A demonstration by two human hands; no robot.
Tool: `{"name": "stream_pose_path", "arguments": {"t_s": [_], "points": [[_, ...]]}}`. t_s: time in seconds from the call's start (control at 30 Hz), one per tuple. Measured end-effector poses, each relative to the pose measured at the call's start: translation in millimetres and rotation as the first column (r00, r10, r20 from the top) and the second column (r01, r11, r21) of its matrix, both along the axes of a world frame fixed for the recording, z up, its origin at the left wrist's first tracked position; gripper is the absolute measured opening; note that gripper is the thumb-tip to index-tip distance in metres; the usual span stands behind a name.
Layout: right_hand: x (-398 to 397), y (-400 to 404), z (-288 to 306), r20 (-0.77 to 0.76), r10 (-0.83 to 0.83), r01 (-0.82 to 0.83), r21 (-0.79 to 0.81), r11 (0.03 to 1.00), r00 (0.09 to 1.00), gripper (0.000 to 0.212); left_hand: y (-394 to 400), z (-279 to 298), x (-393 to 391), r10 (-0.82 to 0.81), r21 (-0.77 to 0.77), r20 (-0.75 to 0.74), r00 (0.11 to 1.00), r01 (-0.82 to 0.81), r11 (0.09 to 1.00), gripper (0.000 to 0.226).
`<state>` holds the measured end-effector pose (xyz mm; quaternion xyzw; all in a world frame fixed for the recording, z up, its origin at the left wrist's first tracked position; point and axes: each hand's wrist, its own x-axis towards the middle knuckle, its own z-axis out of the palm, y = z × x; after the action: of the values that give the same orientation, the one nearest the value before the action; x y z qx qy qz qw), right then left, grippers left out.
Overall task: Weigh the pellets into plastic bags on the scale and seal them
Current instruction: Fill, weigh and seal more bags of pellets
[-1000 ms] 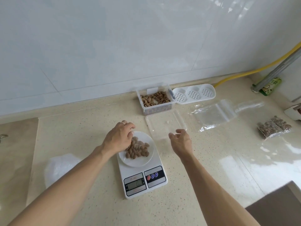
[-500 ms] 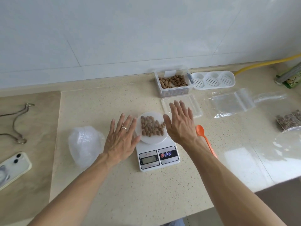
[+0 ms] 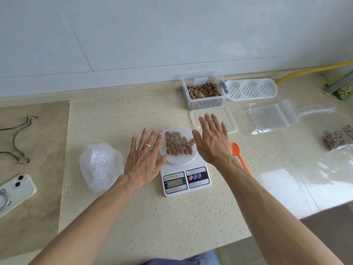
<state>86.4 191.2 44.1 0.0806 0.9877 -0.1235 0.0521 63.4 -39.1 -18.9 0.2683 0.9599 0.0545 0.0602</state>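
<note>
A white digital scale stands mid-counter with a round white plate on it holding brown pellets. My left hand is spread flat, fingers straight, just left of the plate. My right hand is spread flat just right of it, above the counter. Neither holds anything. A clear tub of pellets stands at the back, its lid lying in front of it. Empty zip bags lie to the right, and filled pellet bags at the far right.
An orange spoon lies under my right wrist. A crumpled plastic bag sits left of the scale. A white perforated tray is by the wall. A phone and a metal hook lie far left. The counter edge runs near me.
The left hand lifted off the pellets and both hands spread flat beside the plate. The view shifted, showing more of the counter's left side. Since half a second ago, nothing has moved.
</note>
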Motion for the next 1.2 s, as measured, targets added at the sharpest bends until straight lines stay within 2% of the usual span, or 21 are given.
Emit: {"name": "stream_pose_path", "arguments": {"t_s": [0.2, 0.33, 0.4, 0.5, 0.67, 0.77, 0.83, 0.9, 0.97, 1.1, 1.2], "points": [[7, 17, -4, 0.004, -0.092, 0.092, -0.097, 0.991, 0.996, 0.06, 16, 5, -11, -0.017, 0.023, -0.016, 1.0, 0.018, 1.0, 0.073], [22, 43, -7, -0.011, -0.294, 0.285, -0.218, 0.934, 0.956, 0.056, 48, 18, -26, -0.073, 0.091, -0.03, 0.997, 0.075, 0.993, 0.075], [28, 58, -8, 0.006, -0.431, 0.409, -0.327, 0.852, 0.902, 0.051, 73, 26, -34, -0.097, 0.103, -0.032, 0.995, 0.1, 0.99, 0.076], [34, 77, -6, 0.093, -0.589, 0.551, -0.495, 0.672, 0.802, 0.043, 110, 35, -43, -0.137, 0.043, -0.016, 0.99, 0.138, 0.989, 0.069], [42, 85, -20, 0.298, -0.637, 0.67, -0.562, 0.485, 0.711, 0.037, 158, 41, -56, -0.111, -0.003, 0.094, 0.989, 0.112, 0.994, 0.054], [43, 81, -26, 0.43, -0.528, 0.665, -0.618, 0.42, 0.732, 0.04, 176, 40, -63, -0.099, -0.018, 0.18, 0.979, 0.104, 0.994, 0.049], [43, 76, -25, 0.466, -0.442, 0.636, -0.647, 0.42, 0.766, 0.038, 183, 41, -70, -0.087, 0.013, 0.269, 0.959, 0.086, 0.996, 0.048], [40, 75, -19, 0.465, -0.429, 0.621, -0.685, 0.381, 0.775, 0.026, 186, 47, -76, -0.064, 0.074, 0.367, 0.928, 0.04, 0.996, 0.049], [35, 76, -12, 0.447, -0.453, 0.602, -0.744, 0.29, 0.771, 0.015, 185, 57, -83, -0.035, 0.149, 0.444, 0.895, -0.035, 0.988, 0.046], [22, 81, 11, 0.4, -0.484, 0.516, -0.846, 0.132, 0.779, 0.008, 172, 88, -98, -0.038, 0.311, 0.426, 0.904, -0.107, 0.944, 0.02], [8, 80, 35, 0.377, -0.483, 0.448, -0.894, 0.036, 0.791, 0.007, 161, 117, -104, -0.08, 0.454, 0.448, 0.891, -0.149, 0.879, 0.022]]}}
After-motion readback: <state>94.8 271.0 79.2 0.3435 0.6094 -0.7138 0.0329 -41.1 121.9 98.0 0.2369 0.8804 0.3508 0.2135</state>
